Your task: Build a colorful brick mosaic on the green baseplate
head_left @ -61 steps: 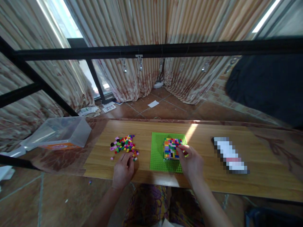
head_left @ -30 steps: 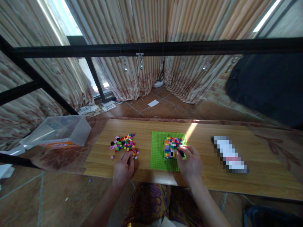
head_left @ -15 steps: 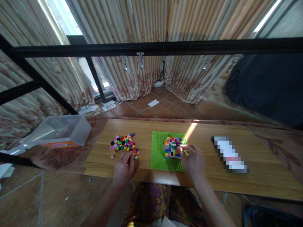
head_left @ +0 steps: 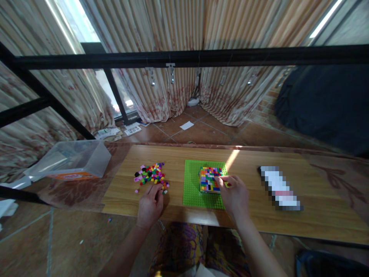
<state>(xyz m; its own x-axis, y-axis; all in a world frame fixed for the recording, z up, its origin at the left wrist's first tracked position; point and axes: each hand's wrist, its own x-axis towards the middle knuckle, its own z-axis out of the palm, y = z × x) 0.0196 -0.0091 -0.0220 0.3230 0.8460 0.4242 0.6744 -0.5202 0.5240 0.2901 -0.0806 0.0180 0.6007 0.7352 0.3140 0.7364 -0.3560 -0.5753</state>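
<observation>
At the bottom of the frame, a lap in purple-and-yellow patterned fabric point(head_left: 184, 246) shows between two bare forearms. Just above it, the left hand point(head_left: 150, 206) lies knuckles-up on the light wooden tabletop point(head_left: 317, 207), fingers half curled. Their tips are at the near edge of a loose pile of small multicoloured plastic bricks point(head_left: 151, 175). The bricks are too small to tell whether one is held in the curl.

Right of centre, the right hand point(head_left: 235, 196) rests on the near right corner of a flat square bright-green studded baseplate point(head_left: 191, 186). Thumb and forefinger are drawn close together against the right side of a squat multicoloured block of stacked bricks point(head_left: 208, 177), which stands on the plate's far right part. Whether they pinch a single brick there cannot be made out.

The block lies up and to the left of the right hand, touching its fingertips. The pile lies straight up-frame from the left hand and well apart from the block, with bare green plate between them. So the right hand is the one at the block and the left the one at the pile.

Further right on the table lies a long object blurred into white and pink squares point(head_left: 279, 188). At the left edge sits a clear plastic tub point(head_left: 72, 159). Beyond are a black metal bar point(head_left: 201, 57) and striped beige curtains point(head_left: 173, 27).
</observation>
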